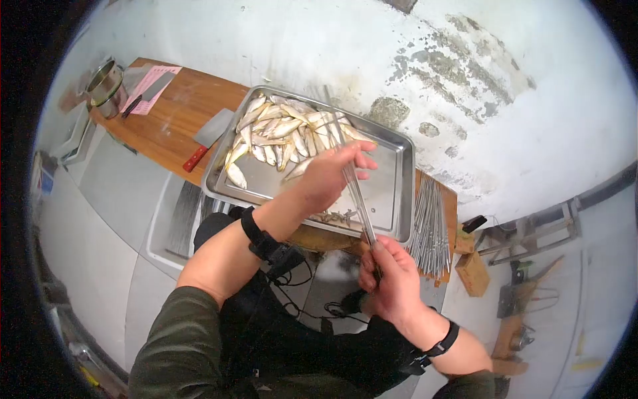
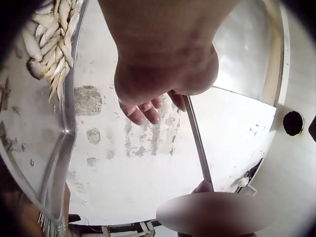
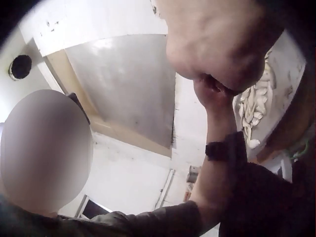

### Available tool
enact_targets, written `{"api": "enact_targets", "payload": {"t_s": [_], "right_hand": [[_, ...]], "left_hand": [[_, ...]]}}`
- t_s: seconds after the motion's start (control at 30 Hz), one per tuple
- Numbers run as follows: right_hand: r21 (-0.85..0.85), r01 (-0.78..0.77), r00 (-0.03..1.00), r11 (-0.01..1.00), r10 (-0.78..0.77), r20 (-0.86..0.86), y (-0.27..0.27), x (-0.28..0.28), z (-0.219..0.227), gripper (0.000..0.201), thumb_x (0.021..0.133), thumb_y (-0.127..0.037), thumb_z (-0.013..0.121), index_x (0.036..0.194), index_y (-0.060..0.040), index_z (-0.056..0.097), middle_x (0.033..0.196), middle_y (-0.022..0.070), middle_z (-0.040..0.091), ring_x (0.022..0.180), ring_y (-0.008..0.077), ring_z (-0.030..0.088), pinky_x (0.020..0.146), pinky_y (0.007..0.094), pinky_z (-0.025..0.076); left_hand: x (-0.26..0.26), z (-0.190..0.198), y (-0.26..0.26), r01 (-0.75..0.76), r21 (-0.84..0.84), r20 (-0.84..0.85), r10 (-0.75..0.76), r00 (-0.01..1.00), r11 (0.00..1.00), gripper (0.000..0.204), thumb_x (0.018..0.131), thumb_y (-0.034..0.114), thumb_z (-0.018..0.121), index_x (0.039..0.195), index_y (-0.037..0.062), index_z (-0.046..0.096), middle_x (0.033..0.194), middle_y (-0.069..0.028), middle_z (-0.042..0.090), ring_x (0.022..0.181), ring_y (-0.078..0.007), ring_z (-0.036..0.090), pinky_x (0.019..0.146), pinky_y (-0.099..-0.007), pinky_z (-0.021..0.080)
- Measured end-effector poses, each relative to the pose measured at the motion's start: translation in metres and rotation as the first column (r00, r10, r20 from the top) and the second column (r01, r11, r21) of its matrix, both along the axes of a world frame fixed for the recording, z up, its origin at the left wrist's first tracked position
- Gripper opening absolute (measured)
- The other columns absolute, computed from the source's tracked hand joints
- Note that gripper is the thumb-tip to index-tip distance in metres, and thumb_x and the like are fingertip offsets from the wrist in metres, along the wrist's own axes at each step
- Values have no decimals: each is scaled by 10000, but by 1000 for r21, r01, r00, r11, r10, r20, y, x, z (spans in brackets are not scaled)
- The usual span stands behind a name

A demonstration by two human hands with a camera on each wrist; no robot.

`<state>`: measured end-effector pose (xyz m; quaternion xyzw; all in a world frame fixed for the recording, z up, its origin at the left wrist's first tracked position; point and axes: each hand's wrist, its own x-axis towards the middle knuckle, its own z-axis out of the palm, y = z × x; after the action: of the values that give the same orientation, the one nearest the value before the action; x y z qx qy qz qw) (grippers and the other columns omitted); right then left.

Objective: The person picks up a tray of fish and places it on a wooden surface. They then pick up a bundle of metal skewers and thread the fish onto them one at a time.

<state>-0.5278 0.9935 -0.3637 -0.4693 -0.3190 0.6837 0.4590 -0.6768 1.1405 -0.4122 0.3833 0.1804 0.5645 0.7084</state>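
A bundle of thin metal skewers [image 1: 357, 196] slants over the metal tray [image 1: 392, 229]. My right hand [image 1: 393, 276] grips its lower end, fingers curled round it. Higher up, my left hand [image 1: 327, 178] touches the bundle with loosely extended fingers. The left wrist view shows the skewers [image 2: 198, 140] running from beside the left thumb down to the right hand; the left fingers [image 2: 140, 113] are apart and relaxed. In the right wrist view the right hand [image 3: 217, 47] hides the skewers. Whole yellowish-silver fish [image 1: 286, 128] lie piled in the tray's back and left parts.
More skewers [image 1: 430, 226] lie on the wooden table [image 1: 174, 110] right of the tray. Left of it are a red-handled cleaver [image 1: 196, 158], a black-handled knife [image 1: 133, 106] on pink paper and a metal pot [image 1: 105, 83]. A wooden block [image 1: 472, 274] stands at the right.
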Motion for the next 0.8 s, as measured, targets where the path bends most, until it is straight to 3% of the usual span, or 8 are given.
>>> {"api": "enact_targets", "payload": {"t_s": [0.13, 0.4, 0.5, 0.6, 0.67, 0.7, 0.73, 0.8], "right_hand": [[-23, 137, 987, 990, -139, -83, -11, 3, -19, 167, 967, -187, 485, 1064, -72, 556, 694, 29, 477, 498, 130, 420, 474, 258, 339], [-28, -152, 986, 988, 154, 72, 11, 9, -38, 172, 963, -124, 457, 1088, -23, 520, 749, 27, 518, 601, 125, 471, 531, 244, 401], [-3, -77, 994, 997, 77, 81, 28, 10, -66, 144, 958, -144, 473, 1059, -50, 515, 724, 17, 509, 540, 107, 446, 482, 234, 365], [12, 9, 998, 1000, -10, 65, 44, 17, -79, 134, 960, -175, 494, 1048, -78, 520, 692, 7, 496, 455, 86, 394, 423, 228, 318], [97, 102, 989, 990, -112, 97, 57, 32, -89, 132, 958, -178, 502, 1031, -70, 523, 689, 7, 495, 453, 86, 394, 418, 222, 318], [86, 120, 988, 989, -127, 90, 61, 39, -86, 134, 959, -160, 491, 1001, -34, 512, 686, 18, 513, 501, 85, 434, 428, 212, 338], [79, 128, 988, 989, -134, 73, 64, 45, -83, 134, 959, -160, 491, 1001, -34, 512, 686, 18, 513, 501, 85, 434, 428, 212, 338], [125, 142, 983, 982, -155, 102, 68, 54, -80, 132, 961, -158, 489, 994, -32, 508, 687, 11, 515, 508, 79, 438, 430, 210, 344]], "left_hand": [[13, -6, -17, 110, 103, -116, -98, 988, 989, 374, 986, 323, 393, 789, 41, 540, 1279, -135, 474, 998, -233, 573, 875, -364, 456], [4, -22, -24, 237, 133, -427, -160, 890, 962, 399, 981, 364, 407, 900, 40, 625, 983, -54, 609, 904, -132, 539, 876, -292, 418], [-2, -29, -18, 276, 176, -624, -110, 774, 945, 379, 967, 377, 432, 942, 56, 632, 953, -35, 609, 888, -141, 554, 856, -308, 441], [-29, -37, 12, 198, 207, -849, 75, 524, 958, 323, 942, 336, 514, 1001, 45, 643, 941, -74, 648, 874, -161, 594, 800, -315, 474], [-62, -31, 38, 48, 263, -944, 246, 219, 964, 314, 895, 309, 601, 996, 17, 661, 940, -124, 666, 866, -170, 608, 765, -303, 483], [-83, -37, 53, -61, 281, -932, 288, 219, 958, 361, 862, 354, 630, 975, 14, 673, 917, -140, 674, 855, -203, 626, 767, -321, 487], [-99, -37, 66, -159, 328, -944, 331, -10, 931, 403, 838, 385, 644, 967, 5, 676, 903, -156, 678, 842, -235, 639, 770, -342, 492], [-137, -46, 96, -216, 312, -941, 270, -202, 925, 444, 819, 398, 643, 980, -15, 663, 918, -193, 674, 834, -281, 651, 778, -367, 498]]}}
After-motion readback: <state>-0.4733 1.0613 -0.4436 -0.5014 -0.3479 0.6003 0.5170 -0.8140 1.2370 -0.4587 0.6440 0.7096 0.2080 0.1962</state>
